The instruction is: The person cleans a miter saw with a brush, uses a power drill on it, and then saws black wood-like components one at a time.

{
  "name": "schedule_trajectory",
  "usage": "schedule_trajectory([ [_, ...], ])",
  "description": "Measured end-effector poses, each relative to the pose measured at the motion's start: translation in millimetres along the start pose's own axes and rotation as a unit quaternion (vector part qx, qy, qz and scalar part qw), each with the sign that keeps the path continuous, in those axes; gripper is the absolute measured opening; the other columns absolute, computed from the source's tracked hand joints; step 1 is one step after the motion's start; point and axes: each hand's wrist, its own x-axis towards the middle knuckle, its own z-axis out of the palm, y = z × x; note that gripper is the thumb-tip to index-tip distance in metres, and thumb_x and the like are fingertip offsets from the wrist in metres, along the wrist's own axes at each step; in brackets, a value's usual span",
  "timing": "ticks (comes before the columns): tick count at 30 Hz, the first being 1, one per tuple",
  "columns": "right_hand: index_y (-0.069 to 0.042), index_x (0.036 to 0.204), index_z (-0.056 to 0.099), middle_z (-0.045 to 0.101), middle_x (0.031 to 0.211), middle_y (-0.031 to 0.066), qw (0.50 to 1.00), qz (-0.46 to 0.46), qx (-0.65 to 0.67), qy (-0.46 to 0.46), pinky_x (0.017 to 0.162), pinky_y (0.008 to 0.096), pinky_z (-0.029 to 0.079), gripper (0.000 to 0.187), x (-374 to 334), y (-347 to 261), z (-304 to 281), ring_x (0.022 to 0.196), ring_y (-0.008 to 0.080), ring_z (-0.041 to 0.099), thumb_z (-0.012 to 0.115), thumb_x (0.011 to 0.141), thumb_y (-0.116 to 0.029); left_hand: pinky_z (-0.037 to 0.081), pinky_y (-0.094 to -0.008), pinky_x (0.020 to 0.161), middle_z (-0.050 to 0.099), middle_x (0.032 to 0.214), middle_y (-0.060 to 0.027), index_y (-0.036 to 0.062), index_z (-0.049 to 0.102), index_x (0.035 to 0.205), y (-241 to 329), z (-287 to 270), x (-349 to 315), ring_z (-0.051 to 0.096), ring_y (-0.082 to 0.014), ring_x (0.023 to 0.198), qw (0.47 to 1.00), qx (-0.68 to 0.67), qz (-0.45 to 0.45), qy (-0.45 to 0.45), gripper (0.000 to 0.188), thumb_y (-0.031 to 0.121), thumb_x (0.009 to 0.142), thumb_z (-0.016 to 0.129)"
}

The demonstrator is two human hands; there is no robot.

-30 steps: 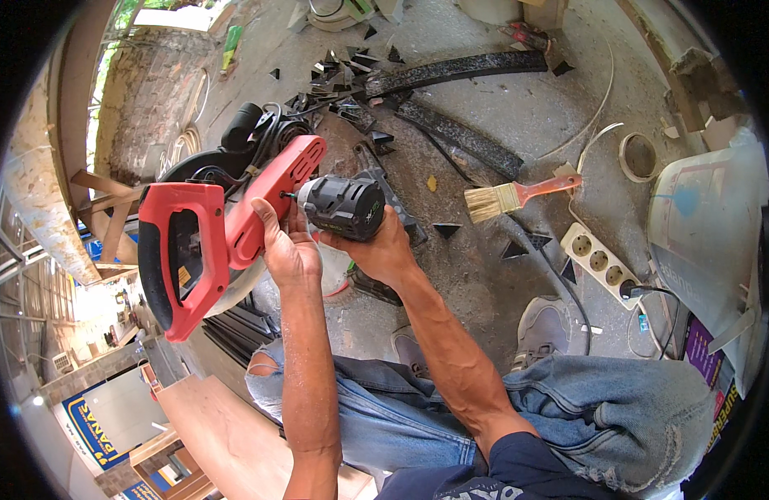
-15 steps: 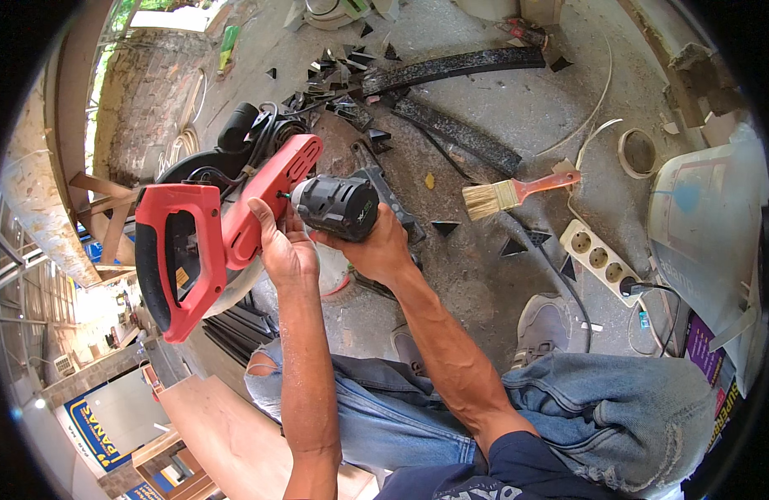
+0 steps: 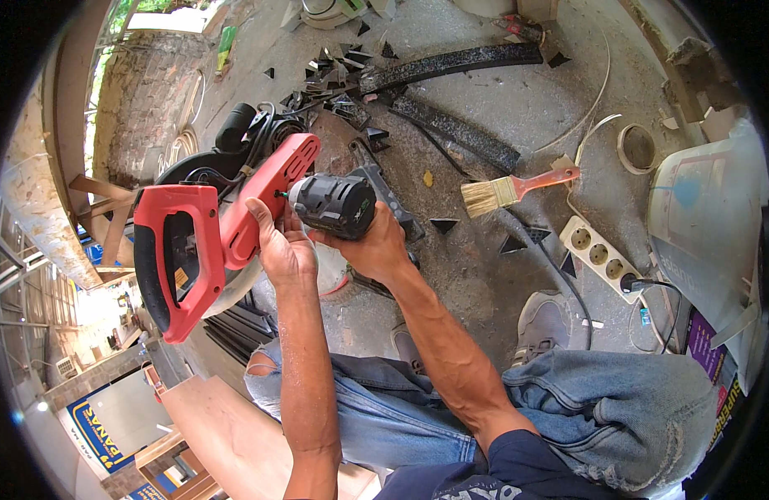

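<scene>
A head-worn fisheye looks steeply down from close above.

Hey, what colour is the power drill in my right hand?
The power drill is mostly dark grey and black, best seen in the head view.

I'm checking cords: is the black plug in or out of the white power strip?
In: the black plug covers one end of the power strip, beside three bare sockets.

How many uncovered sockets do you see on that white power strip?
3, in a row on the power strip: the upper one, the middle one and the lower one beside the black plug, which may hide another.
</scene>
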Motion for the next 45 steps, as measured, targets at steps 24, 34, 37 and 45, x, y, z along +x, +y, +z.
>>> schedule_trajectory([
  [24, -0.011, 0.105, 0.074, 0.075, 0.089, 0.0089, 0.999, -0.006, -0.054, 0.003, 0.072, 0.036, 0.055, 0.043, -0.3, 7.8, 4.4, 0.079, 0.0198, 0.072, 0.09, 0.069, -0.026, 0.058, -0.0321, 0.093, 0.064, 0.119, -0.0152, -0.0002, 0.051, 0.128, -0.4, -0.3, 1.4, 0.067, -0.0242, 0.105, 1.0, -0.02, -0.002, -0.012, 0.059, 0.034, 0.085, 0.076],
  [34, -0.002, 0.094, 0.07, 0.071, 0.087, 0.0219, 0.999, 0.021, -0.03, 0.011, 0.077, 0.0503, 0.054, 0.052, 1.9, 11.3, 7.3, 0.087, 0.0416, 0.069, 0.088, 0.063, -0.039, 0.059, -0.0311, 0.091, 0.065, 0.117, -0.0146, -0.0001, 0.051, 0.127, -1.3, 0.1, 1.8, 0.067, -0.0232, 0.102, 1.0, -0.019, -0.001, -0.009, 0.059, 0.033, 0.085, 0.076],
  [37, -0.002, 0.096, 0.069, 0.071, 0.088, 0.0218, 1.0, 0.019, -0.009, 0.002, 0.078, 0.0507, 0.054, 0.054, -0.2, 6.6, 6.4, 0.088, 0.0421, 0.069, 0.089, 0.062, -0.039, 0.059, -0.0309, 0.091, 0.065, 0.117, -0.0144, -0.0003, 0.051, 0.127, -0.6, -1.0, 2.0, 0.067, -0.0229, 0.101, 1.0, -0.016, 0.002, -0.009, 0.058, 0.033, 0.086, 0.076],
  [45, -0.011, 0.103, 0.074, 0.075, 0.086, 0.0099, 0.999, 0.006, -0.052, 0.003, 0.071, 0.0379, 0.055, 0.043, -1.1, 2.0, 2.2, 0.078, 0.0224, 0.073, 0.091, 0.067, -0.028, 0.059, -0.0311, 0.092, 0.064, 0.118, -0.0155, -0.0011, 0.051, 0.127, -0.3, -1.4, 2.3, 0.067, -0.0236, 0.103, 1.0, -0.016, -0.002, 0.002, 0.059, 0.033, 0.086, 0.075],
])
